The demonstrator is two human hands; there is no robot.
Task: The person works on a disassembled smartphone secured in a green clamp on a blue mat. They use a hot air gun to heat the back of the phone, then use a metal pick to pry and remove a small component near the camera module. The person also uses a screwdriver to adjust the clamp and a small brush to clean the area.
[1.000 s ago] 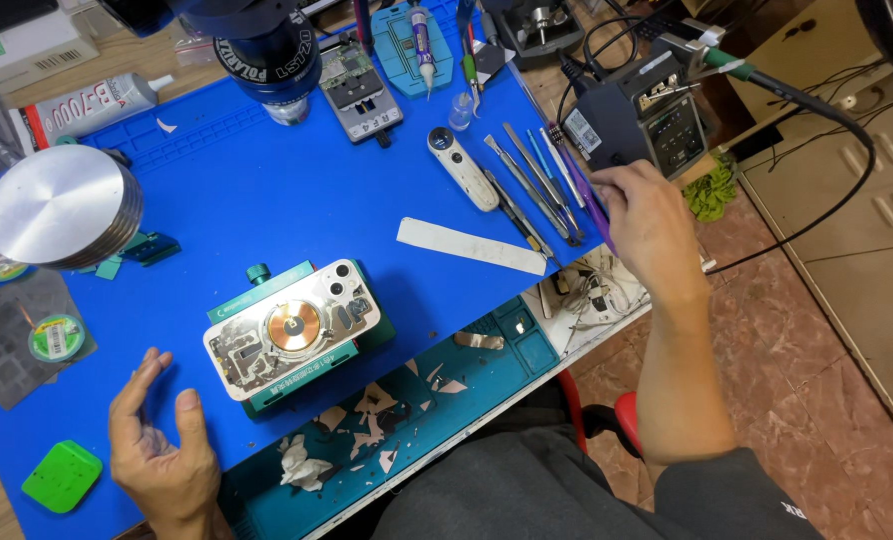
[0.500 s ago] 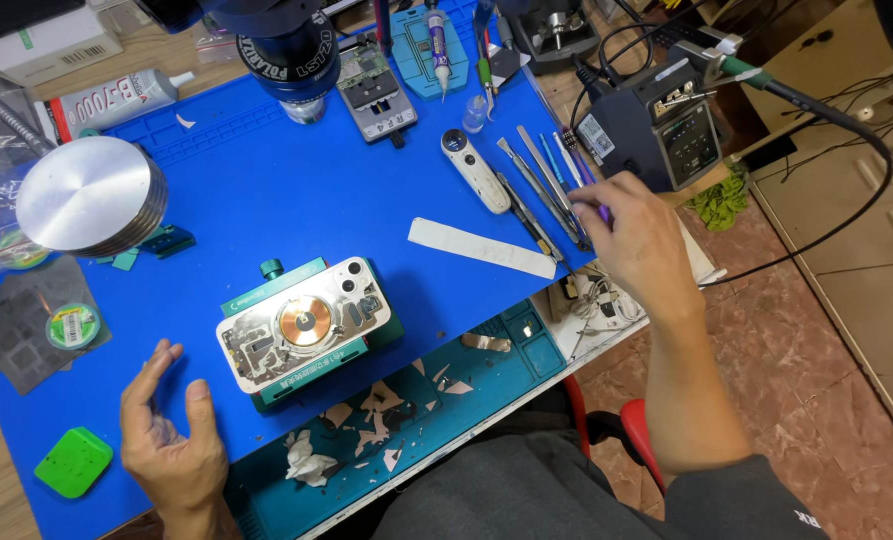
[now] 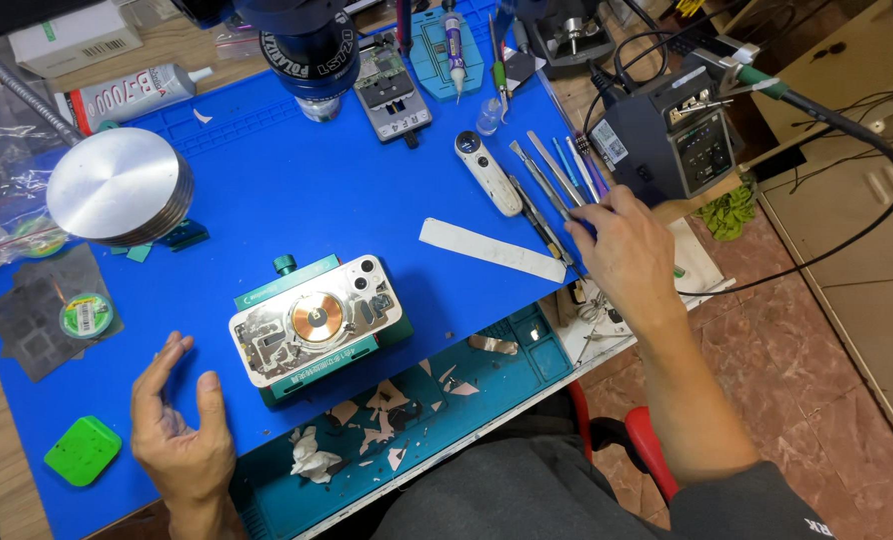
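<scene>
A phone with its back removed [image 3: 317, 320], showing a copper coil, lies clamped in a green holder [image 3: 297, 385] on the blue mat [image 3: 297, 190]. My left hand [image 3: 179, 425] hovers palm-up just left of the holder, fingers apart and holding nothing. My right hand [image 3: 629, 255] is at the mat's right edge, over a row of thin metal tools [image 3: 552, 175]. Its fingertips pinch a thin blue-purple tool [image 3: 586, 228]. A white strip [image 3: 492, 250] lies between the phone and that hand.
At far left are a round metal disc [image 3: 117, 187] and a green block [image 3: 83, 450]. A microscope head [image 3: 307, 45], a white pen-shaped tool [image 3: 487, 172] and a soldering station [image 3: 672, 145] with cables stand at the back. Broken shards [image 3: 377, 415] fill the front tray.
My right hand has stayed over the tool row, shifting slightly toward me with the blue-purple tool at its fingertips. My left hand has kept its place, open beside the holder.
</scene>
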